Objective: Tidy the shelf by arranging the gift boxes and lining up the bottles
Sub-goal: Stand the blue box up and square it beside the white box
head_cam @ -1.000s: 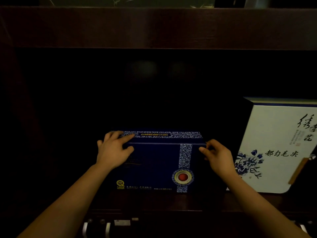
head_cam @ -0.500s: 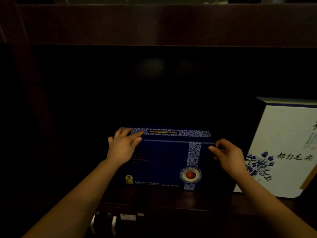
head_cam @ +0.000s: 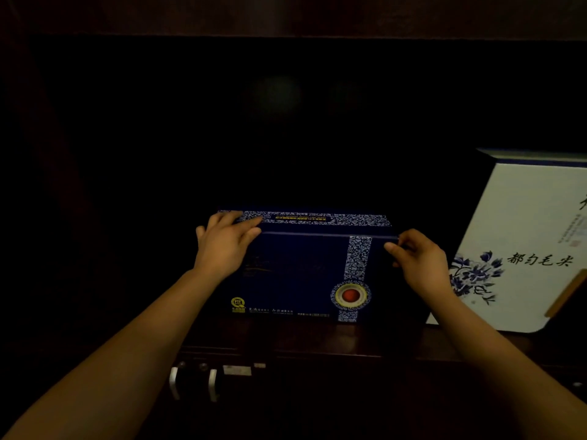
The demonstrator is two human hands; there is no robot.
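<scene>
A: What takes up most of the view?

B: A dark wooden shelf (head_cam: pixel 317 339), its recess almost black behind and to the left. The shelf board runs across the lower middle, and a heavy wooden beam crosses the top of the view.

A: And on the shelf?

B: Two gift boxes. The larger-looking one is a white gift box (head_cam: pixel 524 249) at the right, standing upright and cut off by the right edge, with blue flowers and black calligraphy on its front. A tan strip shows at its right side. Just left of it, near the front edge of the shelf board, stands a dark blue gift box (head_cam: pixel 301 268) with a blue-and-white patterned band and a round red-centred medallion low on its front.

A: Do the two boxes touch?

B: I cannot tell; the right forearm covers the gap.

A: Where are the hands?

B: The left hand (head_cam: pixel 225 246) lies over the blue box's upper left corner, fingers spread across the top and thumb on the front face. The right hand (head_cam: pixel 419 262) is at the upper right corner, fingers curled and pinching the box's top edge.

A: Anything smaller?

B: Below the shelf board, two pale handles (head_cam: pixel 193 384) stand side by side on the dark cabinet front, with a small pale label (head_cam: pixel 236 370) just right of them.
</scene>
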